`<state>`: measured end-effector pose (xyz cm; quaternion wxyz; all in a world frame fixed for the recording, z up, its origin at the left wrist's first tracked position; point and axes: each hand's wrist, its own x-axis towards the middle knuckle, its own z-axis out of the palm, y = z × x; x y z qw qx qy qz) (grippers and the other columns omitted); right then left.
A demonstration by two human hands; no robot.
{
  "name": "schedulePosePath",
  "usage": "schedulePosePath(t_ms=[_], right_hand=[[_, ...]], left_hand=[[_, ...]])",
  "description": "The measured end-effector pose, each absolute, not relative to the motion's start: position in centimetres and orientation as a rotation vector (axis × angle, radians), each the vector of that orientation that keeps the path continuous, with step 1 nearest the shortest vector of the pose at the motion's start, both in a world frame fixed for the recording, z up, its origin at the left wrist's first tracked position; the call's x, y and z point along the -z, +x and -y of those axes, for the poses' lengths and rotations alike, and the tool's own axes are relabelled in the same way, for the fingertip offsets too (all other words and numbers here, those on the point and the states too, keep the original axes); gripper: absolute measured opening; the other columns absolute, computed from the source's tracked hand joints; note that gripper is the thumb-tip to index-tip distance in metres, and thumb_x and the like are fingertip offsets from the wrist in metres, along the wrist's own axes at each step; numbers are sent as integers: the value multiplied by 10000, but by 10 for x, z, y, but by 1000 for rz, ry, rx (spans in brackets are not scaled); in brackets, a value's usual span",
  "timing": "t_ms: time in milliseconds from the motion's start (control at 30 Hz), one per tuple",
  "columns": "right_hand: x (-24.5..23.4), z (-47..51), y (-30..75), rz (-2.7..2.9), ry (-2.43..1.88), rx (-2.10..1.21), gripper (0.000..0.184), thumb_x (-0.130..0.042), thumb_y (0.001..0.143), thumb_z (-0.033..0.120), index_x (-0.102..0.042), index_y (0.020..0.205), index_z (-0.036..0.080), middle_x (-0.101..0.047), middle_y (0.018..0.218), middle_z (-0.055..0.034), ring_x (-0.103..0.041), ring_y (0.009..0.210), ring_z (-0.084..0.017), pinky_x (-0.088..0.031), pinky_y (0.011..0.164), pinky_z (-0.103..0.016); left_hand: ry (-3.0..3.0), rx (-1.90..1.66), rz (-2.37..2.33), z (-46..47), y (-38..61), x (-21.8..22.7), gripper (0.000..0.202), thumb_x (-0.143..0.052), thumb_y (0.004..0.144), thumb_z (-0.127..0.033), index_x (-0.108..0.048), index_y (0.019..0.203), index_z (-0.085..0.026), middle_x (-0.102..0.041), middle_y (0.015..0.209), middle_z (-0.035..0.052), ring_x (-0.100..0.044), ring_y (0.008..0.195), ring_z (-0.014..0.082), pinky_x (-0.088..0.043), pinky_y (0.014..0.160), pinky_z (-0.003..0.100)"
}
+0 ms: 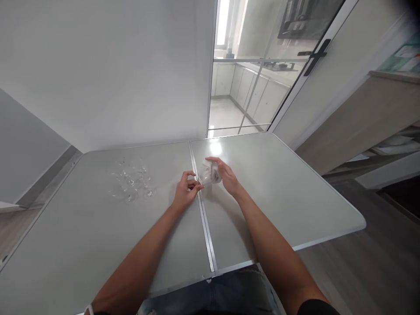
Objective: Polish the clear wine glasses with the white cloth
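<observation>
My left hand (pixel 189 188) is closed in a pinch at the near-left end of a small clear glass (pixel 205 178), just over the table's middle seam. A white, crumpled cloth or tissue (pixel 207 165) lies against the glass, partly hidden by fingers. My right hand (pixel 226 173) curves around the far-right side of the glass, with the cloth under its fingers. How much of the cloth sits inside the glass I cannot tell. To the left, several small transparent pieces (pixel 133 181) lie spread on the tabletop, too faint to name.
The pale folding table (pixel 82 245) has a metal seam (pixel 206 232) down its middle and a raised metal edge. A white wall (pixel 131 78) stands behind it. Back right is a glazed door with a black handle (pixel 315 56); shelves (pixel 370 113) stand at the right.
</observation>
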<state>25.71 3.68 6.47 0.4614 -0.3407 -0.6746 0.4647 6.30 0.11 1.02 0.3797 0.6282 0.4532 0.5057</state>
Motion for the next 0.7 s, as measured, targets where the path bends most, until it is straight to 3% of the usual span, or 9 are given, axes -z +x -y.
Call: schedulePosePath(t_ms=[100,167,267,433,533,633,700], right_hand=[[-67,-34,256,1858,-796,-1150,659,-384,937,715,-529,1417,287,-601,834,-10,-537,804,-189,-444,819,-329],[-70,-32,256,1834,-795,-1204,659,-308,964,701,-516,1429,283,-578,804,-8,-523,775,-186,-444,790,-327],[-74,-31,259,1686,-803,-1301,675,-188,989,678,-600,1319,258,-572,832,-23,-520,751,-178,-443,723,-306],[-69,-35,264,1620,-800,-1301,678,-162,987,677,-637,1170,229,-584,805,-28,-508,667,-167,-426,648,-299],[-62,-39,268,1823,-833,-1046,632,-239,977,686,-645,1153,233,-620,886,-45,-519,731,-186,-443,760,-341],[-59,-42,268,2051,-842,-781,630,-299,963,696,-603,1281,245,-644,943,-56,-544,891,-231,-382,983,-421],[-60,-40,266,2100,-838,-791,646,-315,960,697,-535,1375,254,-643,972,-55,-547,929,-239,-367,1011,-434]], left_hand=[[1686,-1286,-1193,0,62,-9,326,-684,849,-321,-441,1052,-242,-592,623,-77,-483,507,90,-378,562,211],[1733,-1287,-1197,0,62,-8,306,-676,852,-309,-439,1033,-244,-581,612,-82,-460,501,88,-361,555,211],[1722,-1274,-1170,1,64,-9,331,-692,833,-295,-425,1023,-246,-572,606,-85,-466,512,92,-353,553,210],[1570,-1257,-1135,1,65,-13,386,-735,785,-314,-434,1017,-240,-630,654,-58,-559,580,111,-405,585,215],[1509,-1231,-1114,-1,64,-13,378,-736,785,-342,-445,1001,-233,-634,654,-52,-567,572,108,-418,582,214],[1472,-1221,-1093,-2,64,-13,345,-710,812,-368,-443,985,-232,-618,629,-55,-569,563,108,-420,574,210],[1460,-1244,-1110,-3,63,-12,334,-705,815,-376,-447,968,-231,-602,608,-61,-567,554,108,-421,570,210]])
